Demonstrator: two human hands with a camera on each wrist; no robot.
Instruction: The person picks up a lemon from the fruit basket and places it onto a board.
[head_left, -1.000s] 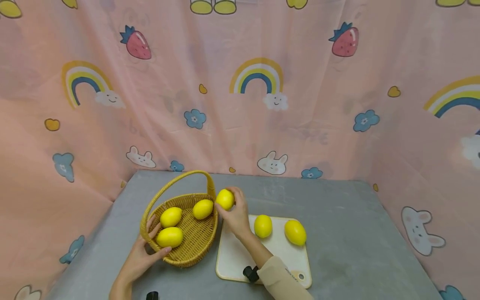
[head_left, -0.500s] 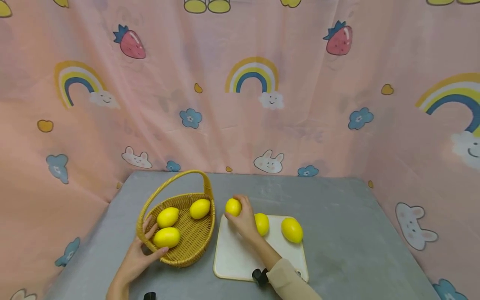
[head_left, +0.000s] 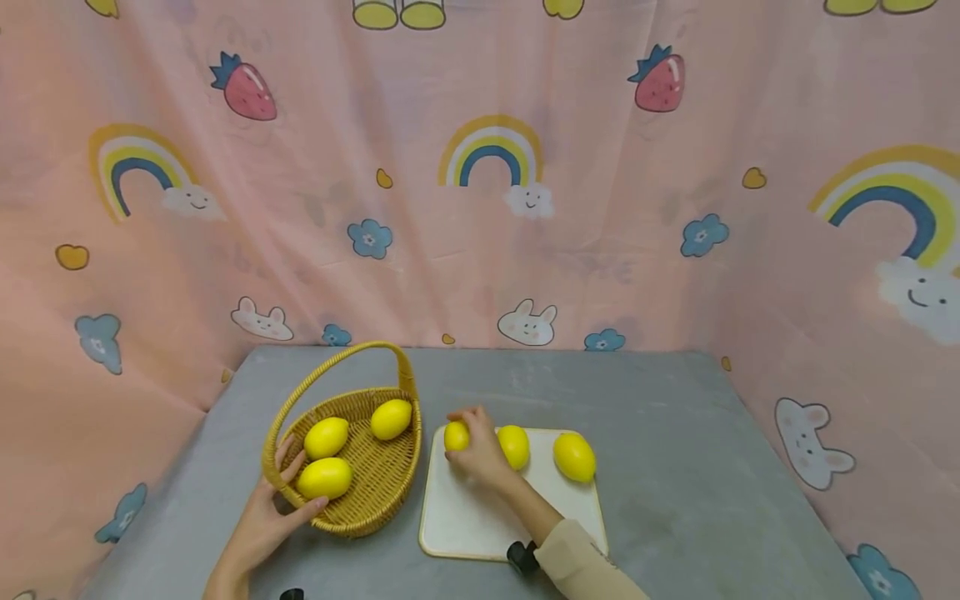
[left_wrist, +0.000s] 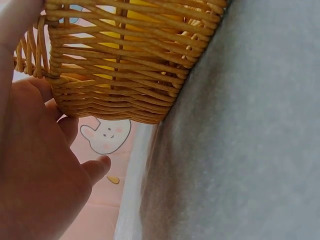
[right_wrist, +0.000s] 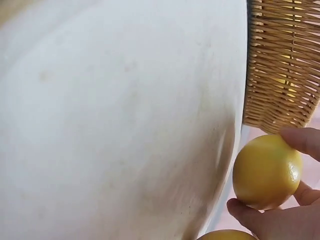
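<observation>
Moved over the white board point(head_left: 465, 525), one lemon point(head_left: 455, 437) is pinched by the right hand point(head_left: 482, 454), the basket point(head_left: 378, 479) held by the left hand point(head_left: 262, 521); two lemons point(head_left: 574, 457) are already boarded, three basketed.

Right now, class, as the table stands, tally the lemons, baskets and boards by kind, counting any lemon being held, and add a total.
Lemons: 6 (3 in the basket, 2 on the white board, 1 in the right hand)
Basket: 1
White board: 1
Total: 8

no legible text: print on sleeve point(head_left: 581, 568) behind right hand point(head_left: 482, 454) grip too small, curtain point(head_left: 450, 275) marks beyond too faint.
</observation>
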